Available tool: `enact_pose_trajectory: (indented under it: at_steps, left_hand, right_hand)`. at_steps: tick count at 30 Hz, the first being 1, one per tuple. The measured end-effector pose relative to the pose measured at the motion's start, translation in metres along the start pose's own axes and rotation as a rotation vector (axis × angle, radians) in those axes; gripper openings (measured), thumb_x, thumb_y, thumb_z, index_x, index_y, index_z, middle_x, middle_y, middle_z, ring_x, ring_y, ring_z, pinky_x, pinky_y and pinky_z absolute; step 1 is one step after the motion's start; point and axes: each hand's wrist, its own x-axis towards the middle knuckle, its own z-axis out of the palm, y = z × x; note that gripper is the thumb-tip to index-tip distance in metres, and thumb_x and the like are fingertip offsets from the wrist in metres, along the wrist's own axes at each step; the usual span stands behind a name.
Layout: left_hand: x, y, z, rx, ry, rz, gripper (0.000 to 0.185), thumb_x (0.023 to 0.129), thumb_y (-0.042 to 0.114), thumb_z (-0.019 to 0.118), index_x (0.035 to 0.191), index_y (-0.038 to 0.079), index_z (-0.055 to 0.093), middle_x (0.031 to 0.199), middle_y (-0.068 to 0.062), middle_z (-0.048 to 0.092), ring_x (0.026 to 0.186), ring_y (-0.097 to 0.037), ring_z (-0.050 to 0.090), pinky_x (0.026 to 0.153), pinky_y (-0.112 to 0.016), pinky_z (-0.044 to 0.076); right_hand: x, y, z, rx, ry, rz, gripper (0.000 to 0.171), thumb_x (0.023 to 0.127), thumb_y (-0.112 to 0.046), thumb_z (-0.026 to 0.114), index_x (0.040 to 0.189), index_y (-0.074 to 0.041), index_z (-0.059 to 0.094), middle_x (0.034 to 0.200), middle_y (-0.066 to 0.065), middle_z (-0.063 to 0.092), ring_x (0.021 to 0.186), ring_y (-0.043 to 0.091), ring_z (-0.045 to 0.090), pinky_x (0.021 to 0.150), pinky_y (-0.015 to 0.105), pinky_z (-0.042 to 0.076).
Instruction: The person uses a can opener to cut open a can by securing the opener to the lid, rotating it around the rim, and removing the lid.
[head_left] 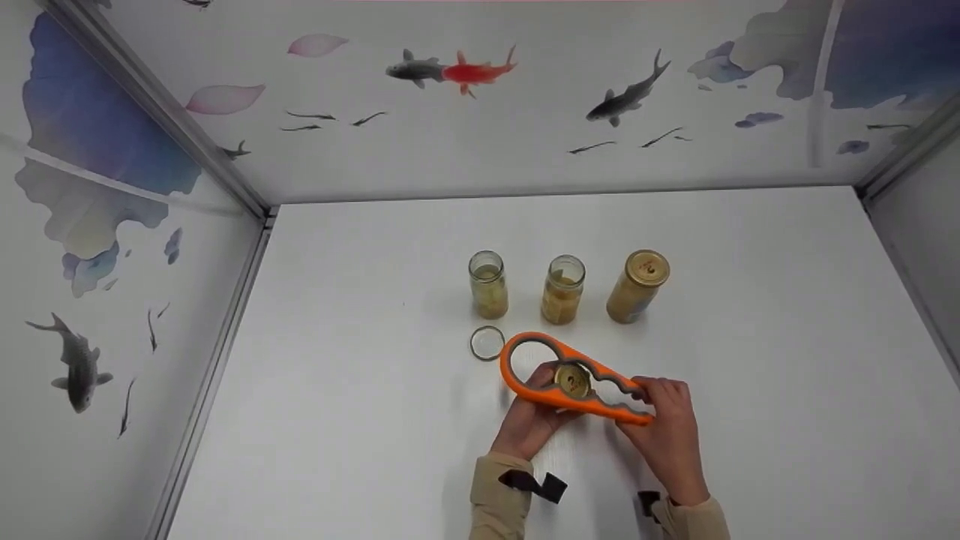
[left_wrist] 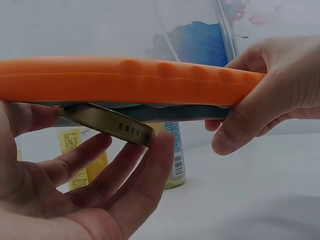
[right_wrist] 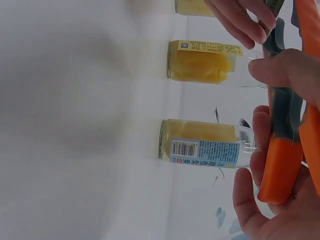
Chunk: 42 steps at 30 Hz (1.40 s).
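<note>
An orange jar opener [head_left: 564, 373] is held flat above the table between both hands. A gold lid [head_left: 574, 381] sits caught in its middle opening. My left hand [head_left: 534, 414] reaches from below, and its fingertips pinch the lid [left_wrist: 112, 123] under the opener [left_wrist: 130, 80]. My right hand [head_left: 664, 420] grips the opener's narrow end [right_wrist: 281, 167], thumb on top. Behind stand three jars of yellow contents: two without lids [head_left: 488, 285] [head_left: 562, 289] and one with a gold lid [head_left: 637, 286].
A loose lid [head_left: 487, 343] lies on the white table [head_left: 360, 420] in front of the left jar. Walls printed with fish close in the left, back and right sides. The jars [right_wrist: 205, 145] [right_wrist: 200, 62] stand close behind the hands.
</note>
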Motion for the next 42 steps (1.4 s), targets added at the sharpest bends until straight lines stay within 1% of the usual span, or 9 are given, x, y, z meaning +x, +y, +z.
enact_pose_trajectory:
  at_steps: [9, 13, 17, 20, 23, 28, 34, 38, 42]
  left_hand:
    - [0.003, 0.006, -0.003, 0.138, 0.057, 0.053, 0.025, 0.096, 0.02, 0.057, 0.117, 0.007, 0.058, 0.104, -0.013, 0.063, 0.094, -0.03, 0.063, 0.082, -0.042, 0.05]
    - [0.005, 0.008, -0.005, 0.217, 0.095, 0.08, 0.024, 0.098, 0.018, 0.054, 0.119, 0.007, 0.059, 0.104, -0.013, 0.065, 0.092, -0.026, 0.062, 0.08, -0.039, 0.05]
    - [0.01, 0.011, -0.006, 0.346, 0.154, 0.098, 0.029, 0.097, 0.022, 0.059, 0.12, 0.005, 0.06, 0.106, -0.013, 0.064, 0.089, -0.023, 0.061, 0.076, -0.034, 0.049]
    - [0.016, 0.014, -0.006, 0.494, 0.169, 0.128, 0.036, 0.095, 0.024, 0.063, 0.124, 0.004, 0.058, 0.106, -0.015, 0.065, 0.085, -0.022, 0.06, 0.073, -0.031, 0.048]
    - [0.024, 0.018, -0.005, 0.671, 0.177, 0.2, 0.039, 0.094, 0.024, 0.064, 0.125, 0.001, 0.058, 0.104, -0.015, 0.065, 0.084, -0.02, 0.058, 0.073, -0.03, 0.046]
    - [0.033, 0.023, -0.003, 0.941, 0.212, 0.327, 0.028, 0.094, 0.026, 0.064, 0.118, 0.011, 0.063, 0.1, -0.005, 0.066, 0.086, -0.017, 0.06, 0.078, -0.032, 0.048]
    - [0.043, 0.026, -0.005, 1.236, 0.172, 0.48, 0.023, 0.094, 0.026, 0.065, 0.115, 0.016, 0.064, 0.105, 0.0, 0.064, 0.092, -0.016, 0.062, 0.083, -0.034, 0.049]
    - [0.051, 0.026, -0.003, 1.396, 0.174, 0.53, 0.023, 0.094, 0.026, 0.065, 0.114, 0.015, 0.064, 0.104, -0.001, 0.06, 0.094, -0.017, 0.061, 0.082, -0.032, 0.05]
    - [0.057, 0.024, 0.002, 1.6, 0.228, 0.55, 0.022, 0.093, 0.024, 0.066, 0.113, 0.014, 0.064, 0.106, -0.005, 0.057, 0.094, -0.021, 0.06, 0.081, -0.035, 0.051]
  right_hand:
    - [0.001, 0.0, -0.007, -0.001, 0.001, 0.049, 0.044, 0.06, 0.01, 0.083, 0.1, 0.001, 0.065, 0.088, 0.011, 0.064, 0.09, 0.026, 0.048, 0.072, 0.043, 0.048]
    - [0.001, 0.002, -0.009, 0.001, 0.02, 0.057, 0.045, 0.06, 0.012, 0.083, 0.1, 0.003, 0.065, 0.087, 0.012, 0.064, 0.091, 0.026, 0.049, 0.071, 0.044, 0.048]
    - [0.0, 0.004, -0.012, -0.004, 0.027, 0.079, 0.046, 0.06, 0.012, 0.083, 0.1, 0.003, 0.064, 0.087, 0.013, 0.064, 0.091, 0.027, 0.048, 0.072, 0.044, 0.048]
    - [-0.002, 0.005, -0.015, -0.009, 0.023, 0.104, 0.046, 0.061, 0.012, 0.082, 0.102, 0.003, 0.064, 0.088, 0.013, 0.064, 0.092, 0.027, 0.048, 0.073, 0.044, 0.047]
    - [-0.003, 0.006, -0.017, -0.008, 0.024, 0.119, 0.046, 0.061, 0.013, 0.082, 0.102, 0.004, 0.064, 0.088, 0.013, 0.064, 0.092, 0.028, 0.048, 0.073, 0.045, 0.046]
    - [-0.006, 0.01, -0.021, -0.014, 0.036, 0.116, 0.045, 0.061, 0.013, 0.082, 0.101, 0.005, 0.064, 0.087, 0.014, 0.064, 0.091, 0.029, 0.048, 0.072, 0.045, 0.046]
    - [-0.008, 0.016, -0.025, -0.013, 0.064, 0.104, 0.046, 0.059, 0.015, 0.081, 0.1, 0.006, 0.063, 0.084, 0.015, 0.064, 0.089, 0.029, 0.047, 0.071, 0.044, 0.044]
    - [-0.009, 0.018, -0.028, -0.015, 0.082, 0.099, 0.046, 0.06, 0.016, 0.08, 0.101, 0.006, 0.063, 0.084, 0.016, 0.063, 0.089, 0.03, 0.047, 0.07, 0.044, 0.043]
    - [-0.01, 0.02, -0.029, -0.012, 0.097, 0.096, 0.046, 0.059, 0.016, 0.08, 0.101, 0.007, 0.063, 0.084, 0.017, 0.064, 0.089, 0.031, 0.047, 0.07, 0.043, 0.042]
